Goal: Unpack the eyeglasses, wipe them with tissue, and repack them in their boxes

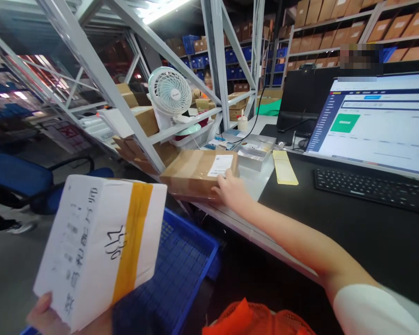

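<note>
The brown parcel lies flat on the pale left end of the desk, close to the edge, with a white label stuck on its top face. It is taped cardboard, judged to be stiff and not fragile to the touch. Its tape is probably a little slick, so it is best taken by two opposite edges rather than by the smooth top. Its weight cannot be read from the picture.

The right hand is laid on the near right corner, fingers bent over the top just beside the label. The thumb's place is hidden, so it cannot be told whether the parcel is truly clasped or only touched.

A second carton — a white box crossed by a yellow tape band and marked with handwriting — is held up and tilted, low on the left and well apart from the parcel. It is judged light, since it is carried by one hand alone. The left hand is closed on its lower corner from beneath, only the fingertips and part of the palm showing.

Below the white box a blue crate is seen. On the desk a yellow slip, a metal tray, a keyboard and a lit monitor are set out — and behind the parcel a small fan stands in the shelving rack.
</note>
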